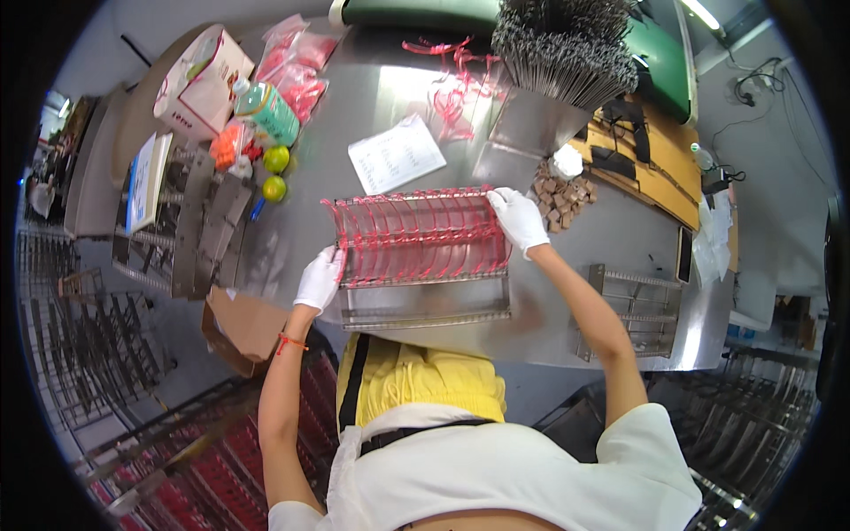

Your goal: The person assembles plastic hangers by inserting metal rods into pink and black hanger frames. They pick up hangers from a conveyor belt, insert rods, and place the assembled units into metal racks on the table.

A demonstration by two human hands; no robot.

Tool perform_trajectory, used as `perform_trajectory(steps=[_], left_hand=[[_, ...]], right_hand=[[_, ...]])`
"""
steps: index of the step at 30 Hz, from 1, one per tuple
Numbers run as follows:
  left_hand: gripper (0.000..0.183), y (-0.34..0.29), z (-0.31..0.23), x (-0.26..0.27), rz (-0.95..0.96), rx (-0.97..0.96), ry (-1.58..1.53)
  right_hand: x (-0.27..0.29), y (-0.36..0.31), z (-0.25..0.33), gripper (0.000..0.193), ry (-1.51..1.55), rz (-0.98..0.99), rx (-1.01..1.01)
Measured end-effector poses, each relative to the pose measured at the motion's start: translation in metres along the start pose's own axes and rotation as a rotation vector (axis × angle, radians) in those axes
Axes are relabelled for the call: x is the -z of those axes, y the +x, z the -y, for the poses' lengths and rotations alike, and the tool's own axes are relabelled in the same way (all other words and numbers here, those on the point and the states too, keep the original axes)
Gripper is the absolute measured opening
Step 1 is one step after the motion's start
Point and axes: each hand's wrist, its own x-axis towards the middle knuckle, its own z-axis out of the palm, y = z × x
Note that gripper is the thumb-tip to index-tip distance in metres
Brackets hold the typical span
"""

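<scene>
A slotted metal rack (427, 318) lies at the near edge of the steel table, tilted slightly. Rows of thin, curved pink strips (416, 237) are set side by side across its upper part, while the lower section holds no strips. My left hand (320, 280), in a white glove, grips the rack's left end. At the upper right corner, my gloved right hand (520, 219) closes around the frame, its fingertips partly hidden. A handwritten sheet of paper (396, 153) lies just beyond the rack.
Brown blocks (562, 202) and a bundle of dark wires (562, 49) are at the right. Another metal rack (633, 311) lies near right. Pink strips (453, 106) lie farther back. At left stand a bottle (267, 112), green fruits (275, 173), pink bags (301, 66) and more racks.
</scene>
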Motion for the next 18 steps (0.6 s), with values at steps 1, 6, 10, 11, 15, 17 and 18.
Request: perform_trajectory(steps=[1,6,10,11,15,17,18], left_hand=[[0.041,0.013,0.006,0.006,-0.19,-0.218,-0.126],[0.029,0.041,0.031,0.041,-0.384,0.289,-0.954],[0.029,0.02,0.023,0.043,-0.343,0.34,-1.009],[0.029,0.004,0.031,0.041,-0.362,0.317,-0.994],[0.026,-0.021,0.023,0.048,-0.327,0.367,-1.033],[0.025,-0.039,0.03,0.052,-0.314,0.425,-1.035],[0.026,-0.037,0.035,0.052,-0.276,0.429,-1.03]], right_hand=[[0.002,0.008,0.01,0.04,-0.038,-0.066,-0.034],[-0.005,0.086,0.052,0.026,1.163,-0.205,-0.458],[-0.049,0.167,0.078,0.021,1.605,-0.032,-0.444],[-0.049,0.187,0.123,0.016,1.473,-0.111,-0.428],[-0.071,0.319,0.139,0.054,1.685,-0.274,-0.753],[-0.069,0.344,0.16,0.063,1.661,-0.331,-0.785],[-0.071,0.364,0.132,0.057,1.55,-0.348,-0.706]])
